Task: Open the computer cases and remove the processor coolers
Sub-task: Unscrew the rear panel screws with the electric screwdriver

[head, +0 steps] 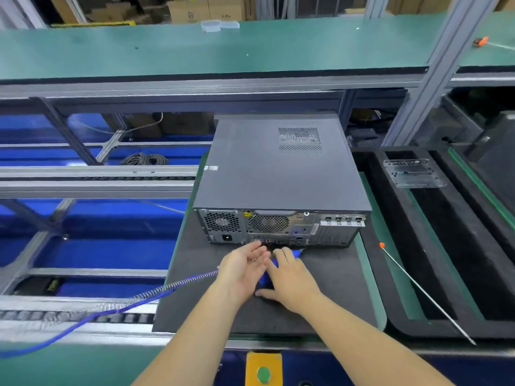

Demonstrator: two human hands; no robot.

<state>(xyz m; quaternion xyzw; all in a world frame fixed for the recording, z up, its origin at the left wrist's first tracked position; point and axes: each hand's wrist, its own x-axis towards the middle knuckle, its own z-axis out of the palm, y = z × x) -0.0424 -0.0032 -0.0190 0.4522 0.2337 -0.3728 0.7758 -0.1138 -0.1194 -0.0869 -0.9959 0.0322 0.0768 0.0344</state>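
Grey: 1 PC case (281,168), lid on; 2 hands, L (243,270) loose, R (289,280) gripping blue tool (266,277).

Bright, even overhead light, soft shadows. Wide-angle bend at the edges; slight softness throughout, hands mildly blurred.

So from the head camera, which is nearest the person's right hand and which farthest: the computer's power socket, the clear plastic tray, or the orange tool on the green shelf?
Measured from the right hand:
1. Power socket, on the back of the computer case, just ahead and left.
2. Clear plastic tray, in the black foam to the right.
3. Orange tool, on the green shelf, far upper right.
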